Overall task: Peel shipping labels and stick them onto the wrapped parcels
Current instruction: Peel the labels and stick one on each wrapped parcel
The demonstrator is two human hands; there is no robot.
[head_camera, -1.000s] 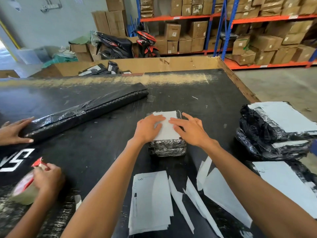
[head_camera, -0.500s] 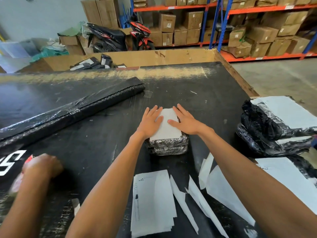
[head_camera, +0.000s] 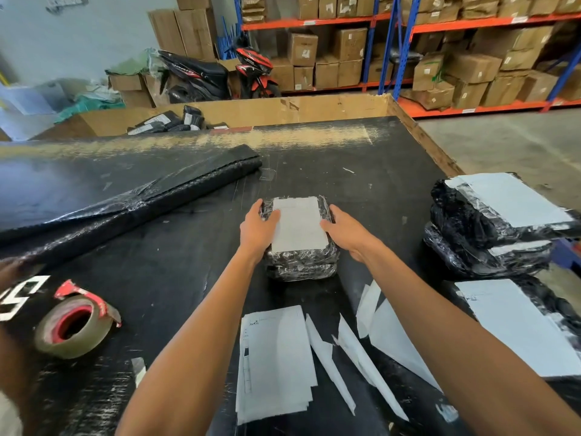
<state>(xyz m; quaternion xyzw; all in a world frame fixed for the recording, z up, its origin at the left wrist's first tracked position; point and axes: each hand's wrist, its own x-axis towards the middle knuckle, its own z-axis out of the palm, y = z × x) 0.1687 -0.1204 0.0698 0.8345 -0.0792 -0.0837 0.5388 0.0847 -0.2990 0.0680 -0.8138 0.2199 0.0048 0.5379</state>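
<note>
**Both my hands on the labelled parcel at mid-table**

I have the small wrapped parcel at the centre of the black table, straight ahead of me at twelve o'clock. A white shipping label lies flat across its top face. My left hand cups the parcel's nine o'clock side, fingers curled over the upper edge with the thumb lying at the label's margin. My right hand does the same at three o'clock, fingers bent round the plastic wrap. So both hands are closed round the parcel, holding it between them.

Near me, at six o'clock from the parcel, lies a stack of label sheets. Just to its right, around five o'clock, sit several peeled backing strips, long and pointed, overlapping each other.

At three o'clock, at the table's right edge, stands a pile of labelled parcels in black wrap, with another labelled parcel nearer me at four o'clock.

At nine to ten o'clock a long black wrapped roll lies slantwise across the table. At eight o'clock a roll of tape lies flat, its red-printed end torn and lifted.
</note>
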